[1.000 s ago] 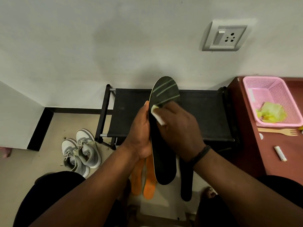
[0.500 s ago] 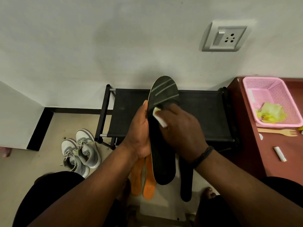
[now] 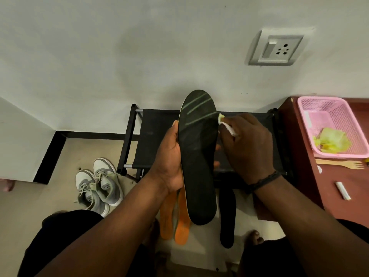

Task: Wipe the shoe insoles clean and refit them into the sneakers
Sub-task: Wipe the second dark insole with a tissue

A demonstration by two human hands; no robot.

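Pink basket (image 3: 327,124), wooden fork (image 3: 339,164), grey sneakers (image 3: 99,186)

Domestic interior, most likely a room corner or entry area of a home. Black fabric-topped shoe rack (image 3: 201,140) set against a plain painted wall. Wall socket with switch (image 3: 276,48) above the rack, to its right. Grey sneakers (image 3: 99,185) on the tiled floor left of the rack. Dark red table (image 3: 339,188) right of the rack, bearing a pink plastic basket (image 3: 329,116) and a wooden fork (image 3: 339,164).
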